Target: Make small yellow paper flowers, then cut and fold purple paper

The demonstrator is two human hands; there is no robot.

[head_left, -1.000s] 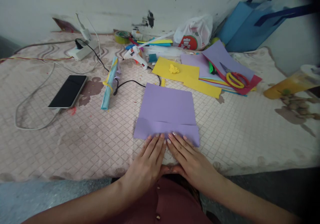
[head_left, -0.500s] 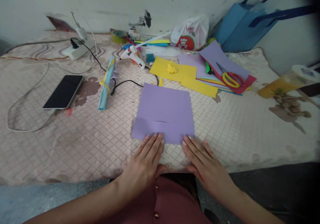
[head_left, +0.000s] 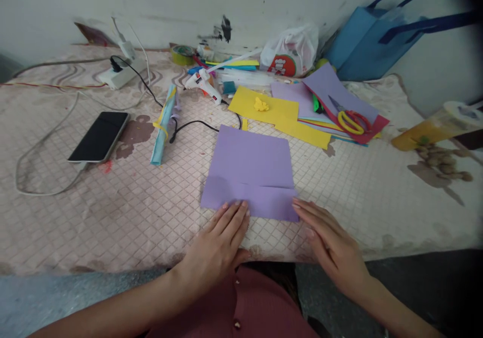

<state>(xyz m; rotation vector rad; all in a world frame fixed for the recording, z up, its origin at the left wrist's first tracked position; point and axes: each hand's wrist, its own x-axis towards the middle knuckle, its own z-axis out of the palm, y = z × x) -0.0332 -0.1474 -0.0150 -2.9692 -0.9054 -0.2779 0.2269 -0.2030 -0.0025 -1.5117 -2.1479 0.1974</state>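
While resting the left hand (head_left: 215, 247) on the near edge of the purple sheet (head_left: 251, 157), touches its near right corner with the right hand (head_left: 335, 247). Lays the left fingers out straight, unclenched, grasping nothing; holds the right fingers extended and close together, unclenched, with the thumb apart below. Has the sheet flat in front of the body, near the table's front edge, with its far edge toward twelve o'clock and a folded strip (head_left: 264, 199) along the near edge, running from nine toward three and dipping slightly at the right. Cannot tell the sheet's longer side, so cannot fix its long axis. Around it, shows a light blue paper roll (head_left: 163, 132) at ten, slanting from seven to one, a black phone (head_left: 100, 137) between nine and ten, a glue gun (head_left: 205, 84) at eleven, yellow paper (head_left: 267, 107) at twelve to one and scissors (head_left: 349, 119) at two. Underneath, shows a pale tablecloth (head_left: 362, 197) with a diamond lattice and brown blotches. Beyond, shows a pale wall (head_left: 162, 6) with a black smudge, a white plastic bag (head_left: 290, 51) and, toward one to two, a blue bag (head_left: 358, 44).
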